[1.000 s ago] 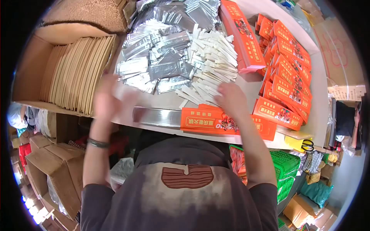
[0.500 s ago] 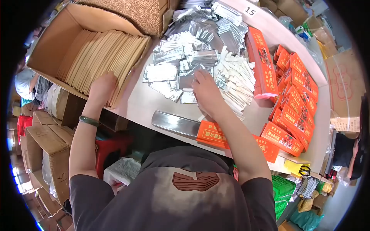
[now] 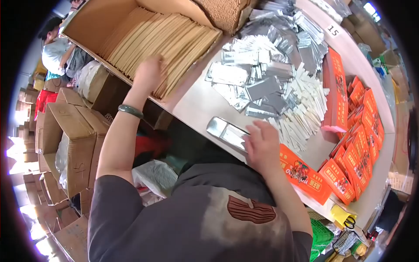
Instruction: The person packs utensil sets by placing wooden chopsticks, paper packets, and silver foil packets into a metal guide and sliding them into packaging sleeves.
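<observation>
My left hand [image 3: 149, 75] is at the near side of a cardboard box [image 3: 172, 6], its fingers curled against a packed row of long thin tan strips [image 3: 152, 37]. Whether it pinches one is hidden. My right hand [image 3: 263, 146] is over a shallow silver metal tray [image 3: 214, 127] at the table's near edge, fingers bent and apart. A whitish, shiny packet [image 3: 233, 136] lies in the tray beside those fingertips. Past the tray are piles of silver foil packets [image 3: 264, 89] and narrow white paper-wrapped strips [image 3: 301, 113].
Red printed sleeves [image 3: 362, 144] lie in overlapping rows at the right, beside a long red stack [image 3: 335, 87]. Another red sleeve [image 3: 305, 174] lies by my right forearm. Scissors [image 3: 350, 222] hang at the table corner. Open cartons [image 3: 72, 144] stand at the left; a person [image 3: 56, 52] is beyond.
My right hand has moved from the foil packets back to the metal tray, where a packet now lies. The left hand stays at the tan strips. The whole view has shifted.
</observation>
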The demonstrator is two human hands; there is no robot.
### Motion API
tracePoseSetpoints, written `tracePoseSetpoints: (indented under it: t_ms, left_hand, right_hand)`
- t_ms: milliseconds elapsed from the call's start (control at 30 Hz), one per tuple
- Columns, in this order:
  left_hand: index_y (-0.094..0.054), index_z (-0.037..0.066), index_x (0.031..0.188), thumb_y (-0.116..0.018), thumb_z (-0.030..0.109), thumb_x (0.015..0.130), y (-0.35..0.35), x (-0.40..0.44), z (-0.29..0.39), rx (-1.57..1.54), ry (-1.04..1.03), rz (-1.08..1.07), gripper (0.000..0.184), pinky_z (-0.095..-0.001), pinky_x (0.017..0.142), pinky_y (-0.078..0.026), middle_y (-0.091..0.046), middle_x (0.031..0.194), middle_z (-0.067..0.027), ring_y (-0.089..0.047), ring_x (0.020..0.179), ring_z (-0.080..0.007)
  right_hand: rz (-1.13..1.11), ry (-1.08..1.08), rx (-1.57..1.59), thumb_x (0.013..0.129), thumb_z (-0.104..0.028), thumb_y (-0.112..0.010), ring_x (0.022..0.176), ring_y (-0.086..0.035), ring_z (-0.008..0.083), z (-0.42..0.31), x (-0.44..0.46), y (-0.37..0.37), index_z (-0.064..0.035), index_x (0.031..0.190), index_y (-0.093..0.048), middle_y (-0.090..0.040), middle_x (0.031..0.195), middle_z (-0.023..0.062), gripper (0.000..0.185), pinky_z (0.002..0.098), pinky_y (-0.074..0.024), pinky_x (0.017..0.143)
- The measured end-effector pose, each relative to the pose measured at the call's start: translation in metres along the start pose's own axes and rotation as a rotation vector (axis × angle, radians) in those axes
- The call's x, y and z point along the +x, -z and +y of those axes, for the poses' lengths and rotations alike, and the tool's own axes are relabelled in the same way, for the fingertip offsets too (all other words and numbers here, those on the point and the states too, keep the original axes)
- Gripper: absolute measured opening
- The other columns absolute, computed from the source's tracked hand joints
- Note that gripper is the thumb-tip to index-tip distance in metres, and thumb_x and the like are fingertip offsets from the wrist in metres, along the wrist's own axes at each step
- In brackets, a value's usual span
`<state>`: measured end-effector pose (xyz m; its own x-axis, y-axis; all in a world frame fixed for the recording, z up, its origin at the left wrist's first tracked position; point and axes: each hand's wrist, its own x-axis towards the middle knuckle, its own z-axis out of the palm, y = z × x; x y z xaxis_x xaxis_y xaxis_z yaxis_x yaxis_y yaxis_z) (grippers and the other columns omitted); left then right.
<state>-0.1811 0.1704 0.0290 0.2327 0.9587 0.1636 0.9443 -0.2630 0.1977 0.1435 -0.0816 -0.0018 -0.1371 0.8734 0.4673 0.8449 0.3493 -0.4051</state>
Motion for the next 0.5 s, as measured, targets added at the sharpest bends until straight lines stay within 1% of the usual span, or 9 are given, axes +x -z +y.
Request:
tracePoseSetpoints:
  t_ms: [67, 100, 133, 200, 233, 300, 400, 467, 500]
  left_hand:
    - [-0.065, 0.003, 0.113, -0.050, 0.019, 0.102, -0.002, -0.004, -0.011, -0.124, 0.064, 0.211, 0.024, -0.0503, 0.079, -0.053, -0.071, 0.099, -0.0260, -0.069, 0.094, -0.0411]
    - [-0.066, 0.002, 0.123, -0.057, 0.020, 0.104, -0.006, -0.017, -0.012, -0.565, 0.065, 0.239, 0.028, -0.0376, 0.073, -0.053, -0.072, 0.092, -0.0161, -0.070, 0.085, -0.0264]
    - [-0.066, 0.001, 0.124, -0.062, 0.020, 0.103, 0.006, -0.035, 0.007, -0.828, 0.107, 0.036, 0.028, -0.0252, 0.071, -0.049, -0.069, 0.090, -0.0026, -0.063, 0.082, -0.0102]
    - [-0.068, 0.000, 0.120, -0.062, 0.019, 0.104, 0.011, -0.072, 0.026, -1.047, 0.025, -0.440, 0.026, -0.0199, 0.071, -0.047, -0.066, 0.092, 0.0037, -0.059, 0.083, -0.0044]
    - [-0.070, 0.000, 0.114, -0.068, 0.011, 0.099, 0.020, -0.079, 0.037, -1.027, -0.010, -0.751, 0.019, -0.0208, 0.074, -0.049, -0.067, 0.092, 0.0032, -0.060, 0.084, -0.0049]
    - [-0.070, -0.001, 0.107, -0.071, 0.000, 0.093, -0.001, -0.081, 0.037, -0.927, -0.071, -0.940, 0.013, -0.0230, 0.077, -0.052, -0.070, 0.094, 0.0010, -0.062, 0.085, -0.0060]
    - [-0.069, -0.001, 0.098, -0.071, -0.007, 0.089, -0.011, -0.073, 0.038, -0.677, -0.097, -0.898, 0.011, -0.0264, 0.079, -0.055, -0.073, 0.096, -0.0046, -0.066, 0.086, -0.0096]
    - [-0.068, -0.001, 0.093, -0.069, -0.008, 0.088, -0.042, -0.086, 0.077, -0.817, -0.273, -0.759, 0.008, -0.0287, 0.077, -0.056, -0.072, 0.097, -0.0078, -0.069, 0.085, -0.0141]
    - [-0.068, -0.001, 0.093, -0.071, -0.005, 0.087, -0.053, -0.100, 0.119, -0.969, -0.228, -0.782, 0.008, -0.0318, 0.077, -0.056, -0.070, 0.095, -0.0090, -0.070, 0.087, -0.0191]
  right_hand:
    - [-0.027, -0.110, 0.059, 0.076, -0.010, -0.079, 0.105, -0.061, 0.0374, 0.005, -0.008, 0.022, -0.0030, 0.106, -0.065, -0.064, 0.113, 0.0167, 0.033, 0.0468, -0.0480, 0.092]
    - [-0.080, -0.123, 0.075, 0.077, -0.011, -0.079, 0.108, -0.060, 0.0380, 0.008, -0.020, 0.031, -0.0025, 0.106, -0.065, -0.063, 0.116, 0.0172, 0.034, 0.0468, -0.0480, 0.093]
    - [-0.129, -0.134, 0.089, 0.077, -0.012, -0.080, 0.110, -0.060, 0.0386, 0.011, -0.030, 0.040, -0.0021, 0.106, -0.064, -0.063, 0.119, 0.0177, 0.034, 0.0469, -0.0479, 0.095]
    - [-0.232, -0.144, 0.117, 0.076, -0.015, -0.082, 0.118, -0.057, 0.0416, 0.012, -0.043, 0.054, 0.0002, 0.103, -0.061, -0.059, 0.130, 0.0212, 0.037, 0.0481, -0.0472, 0.100]
    - [-0.244, -0.142, 0.106, 0.076, -0.014, -0.082, 0.119, -0.056, 0.0421, 0.013, -0.050, 0.056, 0.0007, 0.102, -0.060, -0.058, 0.132, 0.0220, 0.037, 0.0484, -0.0469, 0.101]
    - [-0.267, -0.128, 0.087, 0.075, -0.014, -0.083, 0.122, -0.055, 0.0431, 0.017, -0.058, 0.054, 0.0017, 0.100, -0.059, -0.056, 0.135, 0.0237, 0.037, 0.0492, -0.0463, 0.103]
    - [-0.285, -0.120, 0.089, 0.076, -0.013, -0.082, 0.125, -0.053, 0.0438, 0.020, -0.060, 0.053, 0.0022, 0.100, -0.060, -0.054, 0.139, 0.0262, 0.036, 0.0495, -0.0453, 0.105]
    - [-0.272, -0.107, 0.102, 0.075, -0.014, -0.081, 0.124, -0.054, 0.0433, 0.020, -0.059, 0.044, 0.0021, 0.099, -0.061, -0.055, 0.138, 0.0261, 0.035, 0.0491, -0.0461, 0.104]
    - [-0.263, -0.091, 0.101, 0.075, -0.014, -0.082, 0.123, -0.054, 0.0428, 0.020, -0.055, 0.035, 0.0020, 0.099, -0.061, -0.056, 0.136, 0.0257, 0.035, 0.0488, -0.0468, 0.103]
